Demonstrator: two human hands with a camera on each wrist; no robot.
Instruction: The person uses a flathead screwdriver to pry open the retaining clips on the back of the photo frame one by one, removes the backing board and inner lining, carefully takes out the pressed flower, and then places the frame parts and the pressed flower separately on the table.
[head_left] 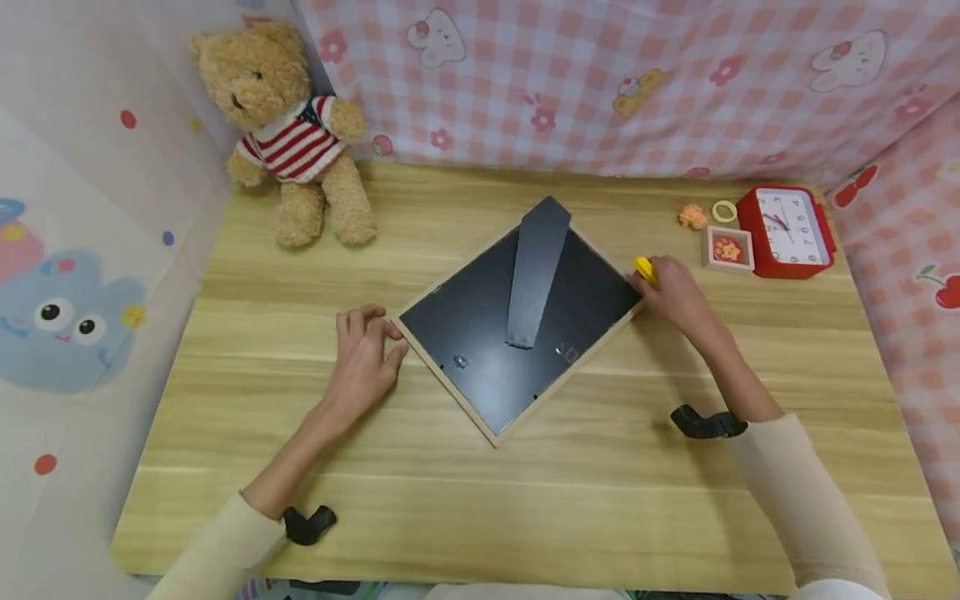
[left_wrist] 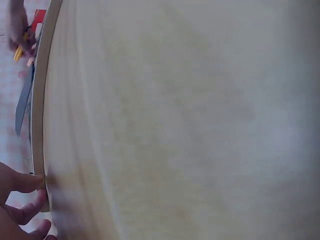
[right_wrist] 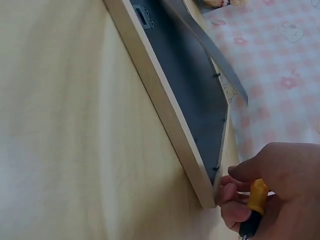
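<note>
A wooden picture frame [head_left: 446, 384] lies back side up on the table, turned like a diamond. Its black backing board [head_left: 465, 325] carries an easel stand [head_left: 538, 275], which tilts up from the board in the right wrist view. At the frame's left corner my left hand [head_left: 363, 358] holds the edge between thumb and bent fingers. My right hand [head_left: 675, 296] grips a screwdriver with a yellow and black handle [right_wrist: 258, 195]; its shaft is mostly out of sight. The fingertips of that hand are right at the frame's right corner.
A teddy bear [head_left: 303, 142] sits at the back left of the wood-grain table [head_left: 420, 500]. At the back right are a red clock [head_left: 787, 232], a small box [head_left: 727, 250], a yellow ring [head_left: 724, 212] and an orange piece [head_left: 693, 217]. Patterned cloth [head_left: 540, 83] hangs behind.
</note>
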